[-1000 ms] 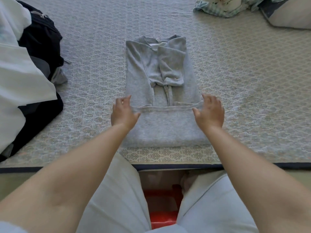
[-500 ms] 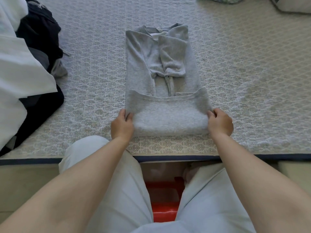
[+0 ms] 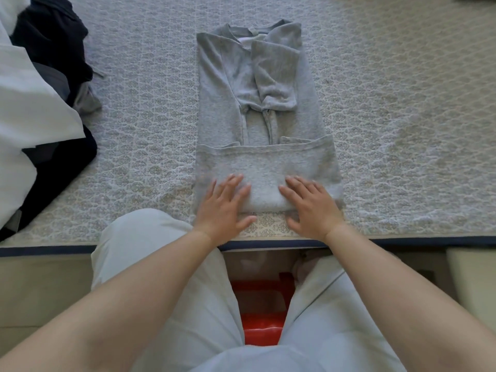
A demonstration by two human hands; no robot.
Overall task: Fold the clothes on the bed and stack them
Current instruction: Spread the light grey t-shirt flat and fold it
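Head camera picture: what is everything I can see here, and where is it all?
Grey garment: one, grey, mid-bed, sleeves folded in, bottom folded up.
Bed cover: one, pale patterned, under it.
Dark clothes: a heap, black, far left.
White cloth: one, white, over that heap.
Red object: one, red, on the floor between the legs.
Trousers: pale blue, on the person.
Left hand: flat on the folded part.
Right hand: likewise.

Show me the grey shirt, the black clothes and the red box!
grey shirt (image 3: 264,167): head view, on its folded-up bottom part.
black clothes (image 3: 51,41): head view, on the dark pile's top.
red box (image 3: 261,322): head view, between the knees.
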